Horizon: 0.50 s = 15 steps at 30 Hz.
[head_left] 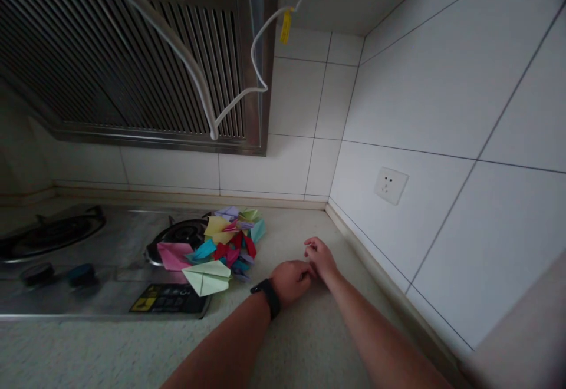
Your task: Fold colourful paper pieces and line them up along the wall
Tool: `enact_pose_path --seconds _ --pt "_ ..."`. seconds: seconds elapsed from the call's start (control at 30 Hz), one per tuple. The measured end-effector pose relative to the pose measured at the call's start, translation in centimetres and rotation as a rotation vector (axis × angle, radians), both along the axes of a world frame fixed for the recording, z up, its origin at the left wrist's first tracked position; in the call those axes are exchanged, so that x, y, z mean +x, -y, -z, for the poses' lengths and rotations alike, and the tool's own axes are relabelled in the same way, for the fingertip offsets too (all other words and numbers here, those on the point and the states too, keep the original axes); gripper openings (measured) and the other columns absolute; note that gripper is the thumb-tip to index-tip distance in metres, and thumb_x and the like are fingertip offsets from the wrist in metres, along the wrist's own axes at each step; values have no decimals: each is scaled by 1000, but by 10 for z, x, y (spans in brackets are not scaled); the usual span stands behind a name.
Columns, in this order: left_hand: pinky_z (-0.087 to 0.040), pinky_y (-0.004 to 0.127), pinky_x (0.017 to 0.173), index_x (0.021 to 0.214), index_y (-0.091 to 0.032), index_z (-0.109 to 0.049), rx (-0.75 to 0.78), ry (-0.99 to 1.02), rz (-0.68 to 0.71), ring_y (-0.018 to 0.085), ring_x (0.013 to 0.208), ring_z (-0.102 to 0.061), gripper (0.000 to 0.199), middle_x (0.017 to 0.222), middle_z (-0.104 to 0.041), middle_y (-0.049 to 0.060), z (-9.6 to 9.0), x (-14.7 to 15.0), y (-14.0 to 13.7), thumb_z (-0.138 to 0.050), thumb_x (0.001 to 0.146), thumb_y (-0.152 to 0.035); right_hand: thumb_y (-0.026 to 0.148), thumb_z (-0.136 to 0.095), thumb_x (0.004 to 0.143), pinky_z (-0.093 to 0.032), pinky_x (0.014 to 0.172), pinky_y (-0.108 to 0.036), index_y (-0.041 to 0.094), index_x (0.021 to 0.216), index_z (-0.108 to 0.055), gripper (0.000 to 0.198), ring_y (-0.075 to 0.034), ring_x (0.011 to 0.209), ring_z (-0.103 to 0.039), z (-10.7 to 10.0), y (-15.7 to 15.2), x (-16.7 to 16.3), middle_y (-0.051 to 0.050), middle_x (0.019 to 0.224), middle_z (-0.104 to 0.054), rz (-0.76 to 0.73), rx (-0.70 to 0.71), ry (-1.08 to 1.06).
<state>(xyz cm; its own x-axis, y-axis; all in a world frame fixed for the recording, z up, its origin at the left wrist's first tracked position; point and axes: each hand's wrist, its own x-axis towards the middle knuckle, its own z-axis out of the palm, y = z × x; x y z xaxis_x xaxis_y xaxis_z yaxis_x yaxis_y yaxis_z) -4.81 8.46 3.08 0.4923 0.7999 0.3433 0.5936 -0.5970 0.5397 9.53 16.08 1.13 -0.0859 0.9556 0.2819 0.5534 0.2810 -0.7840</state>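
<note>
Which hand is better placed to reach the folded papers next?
Probably your left hand: it lies nearer the folded papers, while your right hand is farther off, closer to the tiled wall.

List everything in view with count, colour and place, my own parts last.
Folded papers: many, overlapping; pink, yellow, green, blue, red, purple; heaped across stove and counter.
Stove: one, silvery, left.
Burners: two, dark, on the stove.
Knobs: two, one dark, one bluish, stove front.
Label: one, black and yellow, stove's front right.
Counter: one, pale, speckled, below.
Range hood: one, metallic, upper left.
White cord: apparently one, yellow-tagged, before the hood.
Tiled walls: two, white, back and right.
Socket: one, white, right wall.
Wristband: one, black, left wrist.
Left hand: one, over the counter.
Right hand: one, beside the left.
</note>
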Motion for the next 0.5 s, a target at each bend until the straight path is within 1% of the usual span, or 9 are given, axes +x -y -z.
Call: enact_pose_path --seconds 0.03,0.1,0.23,0.37,0.5 --pt "-43 25 75 93 -21 -66 -1 -12 5 14 81 -60 28 91 -68 1 0 0 0 -42 80 -15 26 -45 76 -41 58 -25 21 92 -59 22 -15 59 -56 -1 -4 -2 1 67 -62 11 1 15" --pt "-44 25 75 93 -22 -67 -5 -37 7 15 82 -61 28 91 -68 1 2 -2 -1 -43 80 -16 27 -48 75 -40 59 -24 22 90 -61 20 -15 59 -56 -1 -8 -5 2 65 -62 -24 -5 56" --pt "-45 26 75 96 -24 -67 -9 -49 -13 16 81 -61 28 90 -69 1 4 -4 -1 -43 82 -20 30 -52 75 -40 61 -25 22 86 -64 18 -15 63 -57 0 -5 -1 1 67 -64 -189 -37 101" --pt "-44 27 73 94 -24 -67 16 -52 0 16 80 -62 26 89 -69 0 5 -5 -1 -45 82 -22 32 -50 78 -40 61 -25 18 87 -65 23 -15 64 -56 -3 -3 8 -1 71 -65 -289 -59 9" --pt "-45 26 74 95 -25 -67 38 -95 23 16 79 -61 26 90 -68 0 4 -6 1 -45 82 -22 36 -49 80 -40 58 -24 17 89 -65 26 -13 60 -54 -6 -3 14 -2 72 -64 -330 -86 -67"
